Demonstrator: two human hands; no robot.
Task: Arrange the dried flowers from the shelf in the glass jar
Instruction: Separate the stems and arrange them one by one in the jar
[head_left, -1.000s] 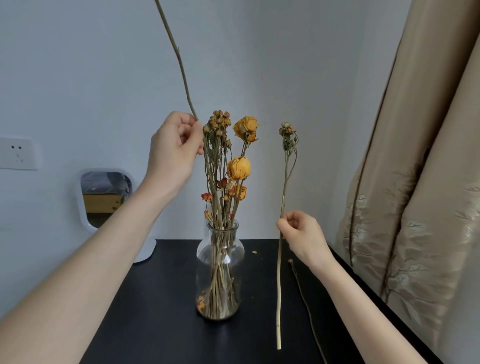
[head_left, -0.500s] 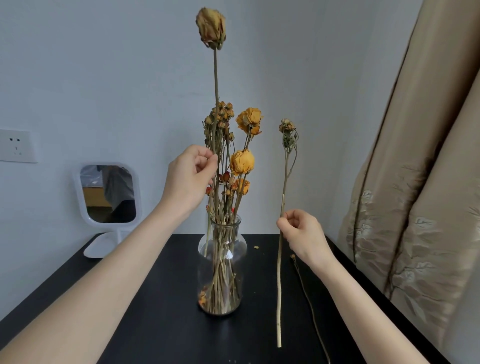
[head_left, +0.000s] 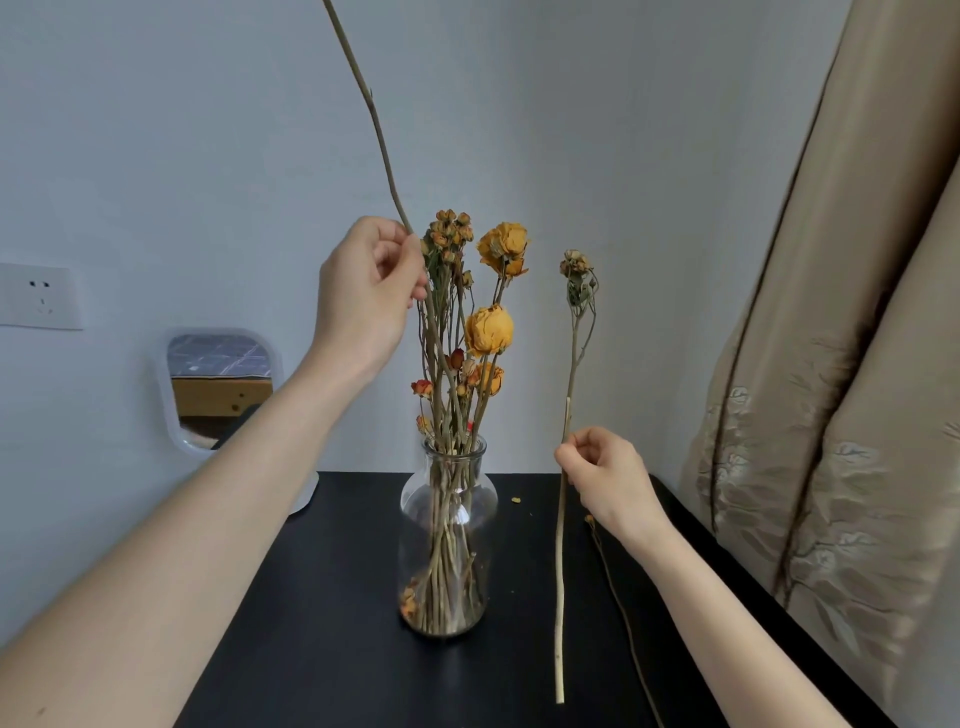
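1. Stems already fill the glass jar (head_left: 448, 540), which stands at centre frame on the black table (head_left: 322, 644); yellow and orange dried heads rise above its narrow neck.
2. Left hand (head_left: 370, 291), above and left of the jar, pinches a long bare stem (head_left: 375, 130) that climbs out of the top of the frame; its bloom is not visible.
3. Right hand (head_left: 602, 473), right of the jar, is closed in a fingertip pinch on a thin dried flower (head_left: 571, 364) held upright, its small head above and its cut end hanging just over the table.
4. Another dried stem (head_left: 618, 608) lies on the table at lower right.
5. Dried stems look light, stiff and brittle; heads likely shed petals, as crumbs on the table suggest.
6. Best hold seems mid-stem, well below the head, guiding the cut end through the neck without forcing it.
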